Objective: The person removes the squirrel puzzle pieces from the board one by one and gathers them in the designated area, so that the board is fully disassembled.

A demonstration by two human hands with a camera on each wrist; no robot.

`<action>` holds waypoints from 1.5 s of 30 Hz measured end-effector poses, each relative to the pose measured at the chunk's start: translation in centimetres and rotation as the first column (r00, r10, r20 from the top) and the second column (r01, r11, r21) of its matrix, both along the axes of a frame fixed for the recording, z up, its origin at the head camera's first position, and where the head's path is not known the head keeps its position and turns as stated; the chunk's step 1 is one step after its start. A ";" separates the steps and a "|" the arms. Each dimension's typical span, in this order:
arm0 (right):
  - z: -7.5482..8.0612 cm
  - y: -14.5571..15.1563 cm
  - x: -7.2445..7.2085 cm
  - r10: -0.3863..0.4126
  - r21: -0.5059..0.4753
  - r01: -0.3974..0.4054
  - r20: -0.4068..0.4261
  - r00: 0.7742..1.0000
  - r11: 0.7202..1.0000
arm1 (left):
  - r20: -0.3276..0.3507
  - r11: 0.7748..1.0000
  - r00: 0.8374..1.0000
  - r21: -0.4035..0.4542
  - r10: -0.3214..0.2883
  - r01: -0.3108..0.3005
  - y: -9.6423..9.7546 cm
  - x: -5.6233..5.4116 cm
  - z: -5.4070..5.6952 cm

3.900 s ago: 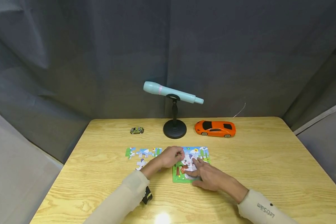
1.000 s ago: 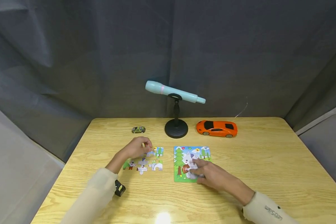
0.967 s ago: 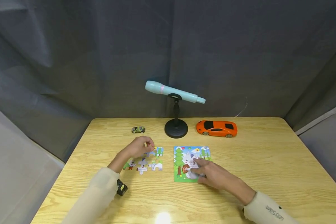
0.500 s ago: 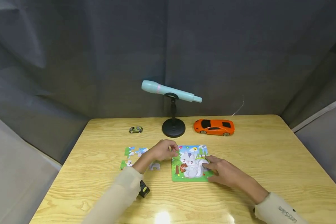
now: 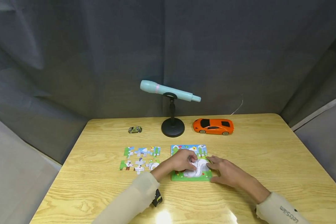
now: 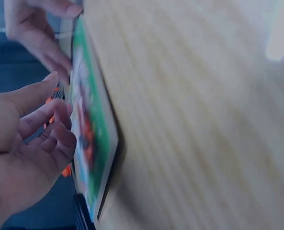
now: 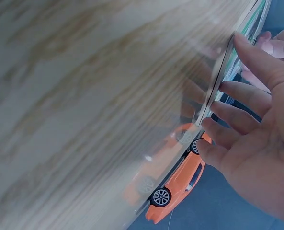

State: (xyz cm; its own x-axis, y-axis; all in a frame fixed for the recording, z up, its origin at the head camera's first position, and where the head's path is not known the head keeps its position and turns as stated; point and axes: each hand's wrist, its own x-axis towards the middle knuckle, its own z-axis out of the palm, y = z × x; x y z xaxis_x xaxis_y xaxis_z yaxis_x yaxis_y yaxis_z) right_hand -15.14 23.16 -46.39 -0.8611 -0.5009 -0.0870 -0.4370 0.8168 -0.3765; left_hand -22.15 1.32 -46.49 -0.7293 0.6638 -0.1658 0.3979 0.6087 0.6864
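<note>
The puzzle board with a green border and a grey squirrel picture lies mid-table. My left hand is over the squirrel, covering part of it. In the left wrist view its fingers bend loosely close to the board's face, with the thumb apart and no piece visible between them; whether they touch the board is unclear. My right hand has spread fingers along the board's right edge, its fingertips against that edge in the right wrist view. Left of the board, several loose jigsaw pieces lie in two rows.
A light blue microphone sits on a black stand behind the board. To its right is an orange toy car; a small green toy car stands on the left. Dark curtains rise behind the wooden table.
My left hand has gone from above the loose pieces rightward onto the squirrel picture. My right hand has slid from the picture to the board's right edge. The loose pieces remain in place.
</note>
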 end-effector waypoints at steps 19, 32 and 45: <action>0.4 -0.2 0.0 0.019 0.014 -0.018 -0.021 1.000 1.000 | -0.074 0.989 0.997 -0.150 0.002 -0.013 1.8 1.8 -0.3; 0.3 -0.4 -0.1 -0.005 0.019 0.005 -0.006 1.000 1.000 | -0.075 0.990 0.996 -0.126 0.058 -0.068 2.0 2.0 -0.7; 0.3 -0.2 0.0 0.016 -0.025 -0.017 -0.023 1.000 1.000 | -0.061 0.994 0.993 -0.045 0.100 -0.103 2.1 2.0 -0.9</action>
State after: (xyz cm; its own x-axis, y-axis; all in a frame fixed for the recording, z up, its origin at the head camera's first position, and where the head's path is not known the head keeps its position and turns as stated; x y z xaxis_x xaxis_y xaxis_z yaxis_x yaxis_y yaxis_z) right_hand -15.17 22.95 -46.09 -0.8544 -0.5167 -0.0548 -0.4589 0.8000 -0.3865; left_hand -20.18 3.43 -47.36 -0.8018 0.5783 -0.1506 0.3713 0.6796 0.6327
